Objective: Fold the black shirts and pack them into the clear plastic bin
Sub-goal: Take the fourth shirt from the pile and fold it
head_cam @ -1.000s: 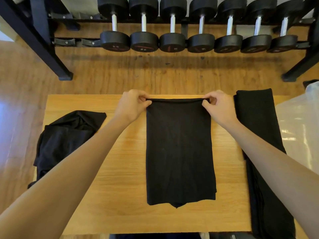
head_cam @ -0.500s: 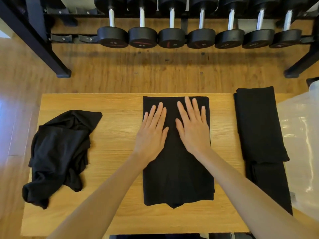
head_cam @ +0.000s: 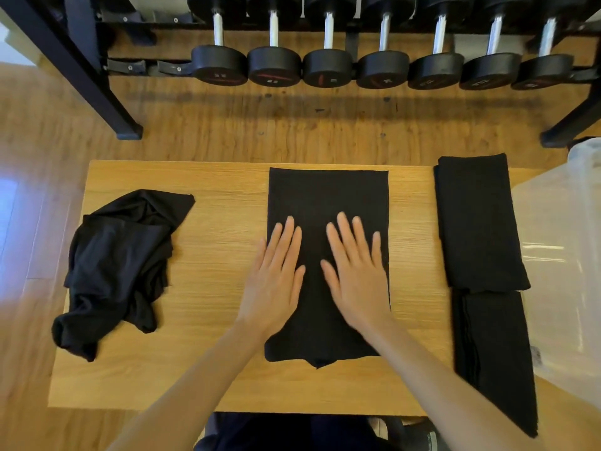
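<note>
A black shirt (head_cam: 327,196), folded into a long strip, lies flat in the middle of the wooden table (head_cam: 214,369). My left hand (head_cam: 276,281) and my right hand (head_cam: 356,275) rest palm-down on it, fingers spread, holding nothing. A crumpled black shirt (head_cam: 117,265) lies at the table's left. Two folded black shirts sit at the right, one (head_cam: 478,222) farther and one (head_cam: 494,353) nearer. The clear plastic bin (head_cam: 566,271) stands at the right edge, partly cut off.
A black dumbbell rack (head_cam: 328,66) with several dumbbells stands on the wooden floor beyond the table. Its legs (head_cam: 126,131) reach the floor at the left and right.
A second ago both hands pinched the strip's far corners; they let go, laid flat on the shirt, and have slid toward me along it.
</note>
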Motion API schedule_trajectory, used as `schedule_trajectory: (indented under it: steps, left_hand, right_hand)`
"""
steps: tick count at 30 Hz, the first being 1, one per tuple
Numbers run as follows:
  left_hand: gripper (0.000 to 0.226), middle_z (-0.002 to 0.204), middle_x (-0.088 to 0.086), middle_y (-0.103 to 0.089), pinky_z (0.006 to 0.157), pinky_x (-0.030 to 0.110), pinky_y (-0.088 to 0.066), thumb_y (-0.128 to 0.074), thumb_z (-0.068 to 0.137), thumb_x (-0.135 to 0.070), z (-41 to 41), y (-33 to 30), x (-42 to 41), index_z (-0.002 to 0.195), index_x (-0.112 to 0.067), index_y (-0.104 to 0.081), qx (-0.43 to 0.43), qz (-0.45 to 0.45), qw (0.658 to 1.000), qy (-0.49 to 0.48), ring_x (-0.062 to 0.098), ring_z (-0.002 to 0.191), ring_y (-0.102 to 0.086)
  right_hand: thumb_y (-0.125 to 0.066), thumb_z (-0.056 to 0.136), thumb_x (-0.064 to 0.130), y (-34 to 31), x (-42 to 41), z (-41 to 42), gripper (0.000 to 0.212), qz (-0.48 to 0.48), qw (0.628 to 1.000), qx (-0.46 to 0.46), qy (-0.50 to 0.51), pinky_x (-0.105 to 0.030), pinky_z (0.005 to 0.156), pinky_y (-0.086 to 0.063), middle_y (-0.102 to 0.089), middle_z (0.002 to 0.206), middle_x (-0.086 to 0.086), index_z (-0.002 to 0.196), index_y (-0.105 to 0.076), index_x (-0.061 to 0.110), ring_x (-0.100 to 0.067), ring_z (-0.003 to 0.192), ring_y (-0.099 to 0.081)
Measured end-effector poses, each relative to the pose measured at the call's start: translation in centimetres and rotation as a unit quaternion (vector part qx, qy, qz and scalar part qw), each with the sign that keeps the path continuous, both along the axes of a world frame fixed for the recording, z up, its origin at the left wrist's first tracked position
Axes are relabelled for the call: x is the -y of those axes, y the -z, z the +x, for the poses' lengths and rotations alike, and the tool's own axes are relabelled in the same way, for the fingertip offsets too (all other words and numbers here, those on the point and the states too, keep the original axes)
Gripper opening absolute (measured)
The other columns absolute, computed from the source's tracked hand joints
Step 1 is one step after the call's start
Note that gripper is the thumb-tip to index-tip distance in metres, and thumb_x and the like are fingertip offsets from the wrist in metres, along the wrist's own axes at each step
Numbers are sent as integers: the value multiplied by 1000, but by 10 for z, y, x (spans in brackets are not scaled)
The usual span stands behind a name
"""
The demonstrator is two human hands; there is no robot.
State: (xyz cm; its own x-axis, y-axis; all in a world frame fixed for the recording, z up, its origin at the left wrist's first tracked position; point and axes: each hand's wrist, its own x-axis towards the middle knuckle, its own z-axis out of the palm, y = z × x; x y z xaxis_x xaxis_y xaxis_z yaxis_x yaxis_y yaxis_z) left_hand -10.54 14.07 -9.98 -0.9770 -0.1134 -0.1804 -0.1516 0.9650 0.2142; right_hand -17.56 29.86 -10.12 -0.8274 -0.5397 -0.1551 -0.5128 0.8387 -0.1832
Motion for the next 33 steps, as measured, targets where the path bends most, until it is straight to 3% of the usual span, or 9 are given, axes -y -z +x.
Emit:
schedule_trajectory:
  steps: [5, 13, 17, 20, 24, 27, 33]
  left_hand:
    - [65, 164, 6, -4, 121, 41, -16, -22, 101, -44, 43, 6, -7, 155, -10, -9, 24, -14, 999, 20, 20, 151, -3]
    - [67, 164, 6, 0, 122, 43, -13, -17, 101, -50, 48, 8, -5, 155, -12, -4, 30, -29, 999, -9, 24, 151, -1]
    - [69, 164, 10, 1, 122, 43, -16, -27, 100, -47, 54, 2, -13, 155, -12, -7, 19, -6, 999, -44, 23, 151, -2]
    - [71, 163, 14, -7, 119, 42, -24, -37, 98, -45, 72, -6, -20, 154, -8, -14, -2, 17, 996, -86, 26, 149, -16]
    - [75, 158, 15, -23, 111, 41, -39, -54, 95, -36, 99, -13, -30, 154, -7, -18, -22, 54, 990, -127, 28, 139, -36]
    - [77, 137, 16, -43, 98, 41, -49, -62, 91, -29, 111, -19, -38, 152, -7, -21, -52, 74, 986, -142, 27, 117, -51]
    - [89, 122, 5, -49, 85, 31, -54, -60, 94, -20, 106, -35, -48, 154, -25, 4, -9, 223, 938, -265, 15, 98, -58]
  right_hand:
    - [-26, 102, 44, 8, -26, 28, 60, 23, 1000, 7, -8, -47, 121, -8, -4, 163, -4, 155, -12, 21, -22, 150, 1]
    - [-22, 101, 51, 13, -59, 16, 62, 38, 999, -5, 6, -47, 120, -3, -7, 163, -5, 155, -15, 20, -26, 150, -2]
    - [-24, 101, 51, 5, -62, 24, 63, 24, 1000, -10, -1, -46, 120, -5, -9, 163, -5, 155, -16, 18, -26, 150, -3]
    - [-26, 101, 46, -5, -71, 45, 60, -15, 998, -3, -54, -43, 120, -9, -13, 162, -5, 153, -21, 17, -23, 150, -6]
    - [-47, 98, 37, -10, -85, 75, 52, -69, 992, 27, -100, -39, 116, -23, -30, 157, -4, 144, -42, 13, -21, 146, -24]
    - [-67, 88, 31, -8, -94, 88, 50, -65, 992, 15, -109, -37, 106, -43, -47, 146, -4, 133, -56, 14, -22, 136, -43]
    - [-76, 81, 27, -9, -99, 93, 48, -80, 989, -7, -122, -35, 97, -49, -58, 131, -7, 126, -63, 14, -22, 121, -57]
